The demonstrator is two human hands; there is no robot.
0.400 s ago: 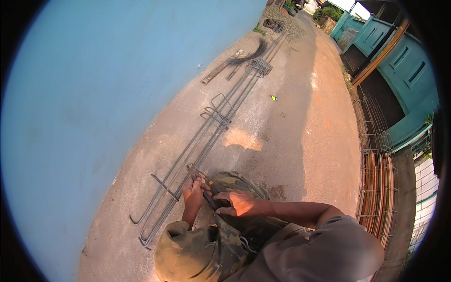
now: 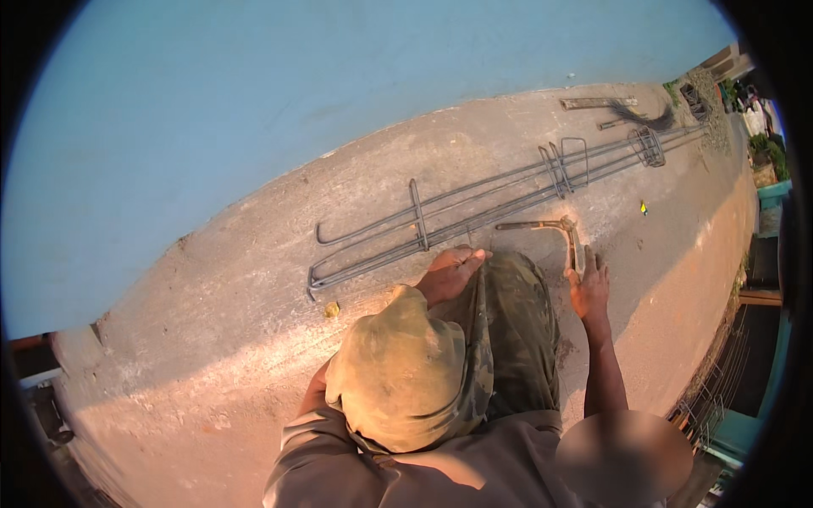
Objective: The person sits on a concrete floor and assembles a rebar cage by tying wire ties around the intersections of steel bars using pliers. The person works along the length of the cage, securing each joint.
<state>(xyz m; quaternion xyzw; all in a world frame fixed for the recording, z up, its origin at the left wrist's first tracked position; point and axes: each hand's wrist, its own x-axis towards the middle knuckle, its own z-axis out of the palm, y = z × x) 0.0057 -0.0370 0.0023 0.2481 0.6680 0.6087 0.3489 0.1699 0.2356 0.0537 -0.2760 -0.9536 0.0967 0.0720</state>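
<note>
Rusty pincers (image 2: 566,225) lie on the concrete with their handles spread wide. At the end of one handle is my right hand (image 2: 590,292), its fingers stretched out and its thumb apart, not wrapped round the tool. My left hand (image 2: 453,274) is beside my knee, near the steel rebar (image 2: 500,209), with its fingers pressed together. Whatever it holds, if anything, is hidden. Several long bars with hooked near ends run along the ground. Bent rebar stirrups (image 2: 419,216) stand across them, with a bundle of more stirrups (image 2: 648,146) toward the far end.
A blue wall (image 2: 339,76) borders the rebar on its far side. Near it lie a wooden board (image 2: 597,103) and a bundle of dark tie wire (image 2: 648,117). A yellowish lump (image 2: 331,310) and a small yellow-and-dark scrap (image 2: 644,207) are on the ground.
My view has swung, so the rebar now runs across it. The pincers have gone from my hands to the ground, and my hands have moved apart.
</note>
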